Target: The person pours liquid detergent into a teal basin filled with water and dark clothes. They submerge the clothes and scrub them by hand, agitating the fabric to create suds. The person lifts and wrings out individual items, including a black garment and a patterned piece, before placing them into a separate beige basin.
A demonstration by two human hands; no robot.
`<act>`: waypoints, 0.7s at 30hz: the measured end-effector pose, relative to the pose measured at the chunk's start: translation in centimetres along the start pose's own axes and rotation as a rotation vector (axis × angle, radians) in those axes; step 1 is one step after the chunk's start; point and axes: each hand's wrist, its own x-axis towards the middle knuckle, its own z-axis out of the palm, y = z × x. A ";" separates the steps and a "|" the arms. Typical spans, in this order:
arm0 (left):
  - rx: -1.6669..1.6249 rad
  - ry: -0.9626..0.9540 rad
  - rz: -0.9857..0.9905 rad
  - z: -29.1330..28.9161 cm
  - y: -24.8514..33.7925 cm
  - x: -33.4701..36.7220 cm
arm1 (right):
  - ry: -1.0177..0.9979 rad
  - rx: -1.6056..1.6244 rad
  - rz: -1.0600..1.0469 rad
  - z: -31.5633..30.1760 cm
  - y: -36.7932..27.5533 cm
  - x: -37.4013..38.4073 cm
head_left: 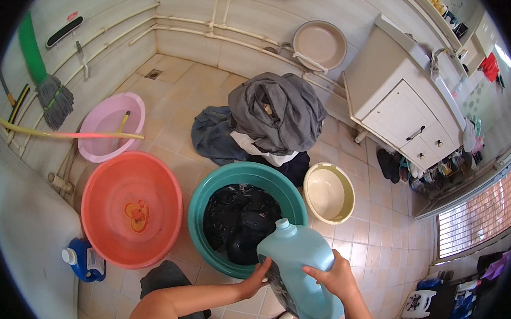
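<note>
A big light-blue detergent jug (305, 251) is tilted, its neck toward the green basin (198, 237). My right hand (337, 277) is closed round the jug's handle. With its fingers against the label side, my left hand (255, 281) steadies the jug from the left. The neck hangs over the basin's right rim; whether it is capped I cannot tell, and no liquid shows coming out. Dark wet clothes (243, 222) lie in water in the green basin.
Left of it stands an orange basin (110, 233), with a dark-blue bottle (88, 260) beside it. A pink basin (96, 119) sits farther back. Behind is a pile of grey clothes (289, 124); a cream bucket (326, 189) stands to the right, below a white cabinet (399, 115).
</note>
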 end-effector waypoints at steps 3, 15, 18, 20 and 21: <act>-0.009 -0.032 -0.025 0.3 0.3 -0.4 | -0.013 -0.012 0.001 0.0 -0.2 0.0; -0.084 -0.061 -0.076 1.1 0.8 -1.5 | -0.070 -0.126 0.020 0.1 -1.0 0.4; -0.121 -0.037 -0.066 0.8 0.1 -1.1 | -0.083 -0.152 0.039 0.1 -1.5 0.6; -0.104 -0.053 -0.082 0.7 0.1 -1.0 | -0.088 -0.149 0.040 0.1 -1.5 0.7; -0.095 -0.061 -0.091 0.6 0.1 -1.0 | -0.088 -0.140 0.033 0.1 -1.4 0.7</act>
